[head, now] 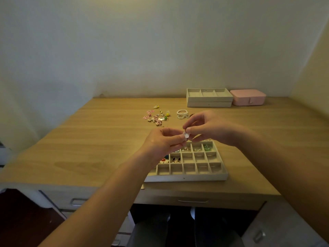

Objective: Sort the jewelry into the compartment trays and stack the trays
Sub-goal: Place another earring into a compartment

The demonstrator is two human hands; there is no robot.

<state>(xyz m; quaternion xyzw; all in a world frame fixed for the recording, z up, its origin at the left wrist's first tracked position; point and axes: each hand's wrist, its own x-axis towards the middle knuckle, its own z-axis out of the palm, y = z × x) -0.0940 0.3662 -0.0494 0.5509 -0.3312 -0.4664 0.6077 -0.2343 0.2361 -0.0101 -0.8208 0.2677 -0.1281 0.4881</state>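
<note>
Both hands are meeting over the tray, the left hand [163, 141] and right hand [210, 127] each pinching with curled fingertips one small pale piece of jewelry [185, 136], too tiny to identify, just above the far edge of the beige compartment tray [187, 177]. The left hand is covering the tray's far-left cells, while dark earrings [176, 159] are sitting in a nearer one. Beyond, a loose jewelry pile [157, 116] and pearl bracelets [182, 114] are lying on the wooden desk [89, 139], with two stacked trays [209, 100] and a pink jewelry box [248, 97] sitting by the wall.
</note>
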